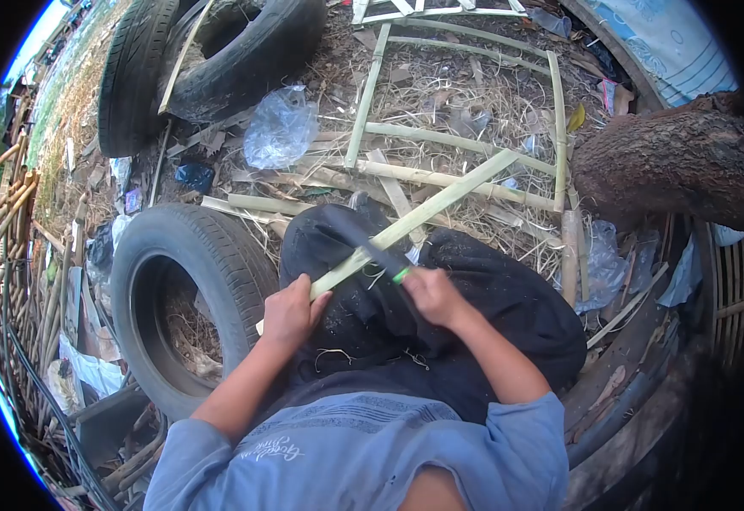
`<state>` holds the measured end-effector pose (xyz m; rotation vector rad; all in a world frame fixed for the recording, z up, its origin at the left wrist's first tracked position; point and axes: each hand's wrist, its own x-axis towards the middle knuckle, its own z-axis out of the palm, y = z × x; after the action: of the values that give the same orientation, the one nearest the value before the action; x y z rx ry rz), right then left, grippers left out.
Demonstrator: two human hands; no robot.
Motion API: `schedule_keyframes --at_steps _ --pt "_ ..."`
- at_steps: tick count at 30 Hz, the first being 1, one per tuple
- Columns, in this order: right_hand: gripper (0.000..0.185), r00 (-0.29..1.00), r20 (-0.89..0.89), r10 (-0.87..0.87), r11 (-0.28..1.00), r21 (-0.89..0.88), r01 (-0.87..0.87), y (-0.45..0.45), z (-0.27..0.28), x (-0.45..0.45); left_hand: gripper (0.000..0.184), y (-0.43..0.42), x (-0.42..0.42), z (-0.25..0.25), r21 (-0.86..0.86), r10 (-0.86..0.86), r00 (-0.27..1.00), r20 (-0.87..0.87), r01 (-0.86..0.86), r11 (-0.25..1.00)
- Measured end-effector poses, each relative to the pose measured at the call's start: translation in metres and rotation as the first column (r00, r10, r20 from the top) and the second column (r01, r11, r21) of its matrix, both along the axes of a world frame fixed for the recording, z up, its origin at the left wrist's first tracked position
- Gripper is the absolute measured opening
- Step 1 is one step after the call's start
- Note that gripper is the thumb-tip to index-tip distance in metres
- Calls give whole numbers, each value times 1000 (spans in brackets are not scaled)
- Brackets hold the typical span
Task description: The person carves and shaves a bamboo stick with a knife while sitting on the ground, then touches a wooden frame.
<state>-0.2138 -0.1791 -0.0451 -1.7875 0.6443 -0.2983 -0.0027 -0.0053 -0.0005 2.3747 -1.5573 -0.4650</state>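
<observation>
My left hand (289, 312) is closed around the lower end of a pale green bamboo strip (440, 203), which slants up and to the right across my lap. In my right hand (434, 295) is a knife (361, 238), gripped by its handle, with bright green showing at the blade end. The blade is blurred and crosses the strip just above my left hand; whether it cuts into the strip I cannot tell. Thin shavings hang by the blade, and a few curls lie on my dark trousers (508, 298).
A tire (248, 255) stands at my left, with more tires (244, 72) at the upper left. Ahead, a bamboo frame (558, 128) lies on straw-littered ground near a clear plastic bag (280, 128). A thick tree trunk (661, 162) is at the right.
</observation>
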Motion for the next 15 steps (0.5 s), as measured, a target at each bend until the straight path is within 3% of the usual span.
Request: schedule_keyframes --at_steps 2,5,7,9,12,15 --pt "38 994 12 -109 980 168 106 -22 -15 -11 36 -2 0 2 -2 -4 1000 11 4 1000" --pt "36 998 -18 -58 997 -42 57 -19 3 -7 35 0 -1 4 0 -7 1000 -8 7 1000" --pt "34 990 -85 108 972 -201 -124 1 -10 -3 35 -3 0 4 3 -8 1000 -22 8 1000" --pt "35 998 7 63 979 -195 -60 -6 -15 -5 33 -1 3 3 1 -7 999 -52 7 1000" --pt "40 984 73 -162 987 -11 163 -36 -3 -12 32 -2 5 6 -34 -18 997 -74 15 999" --pt "40 994 59 -96 988 -117 102 -28 -2 -4 32 -5 9 7 27 -23 995 -100 25 999"
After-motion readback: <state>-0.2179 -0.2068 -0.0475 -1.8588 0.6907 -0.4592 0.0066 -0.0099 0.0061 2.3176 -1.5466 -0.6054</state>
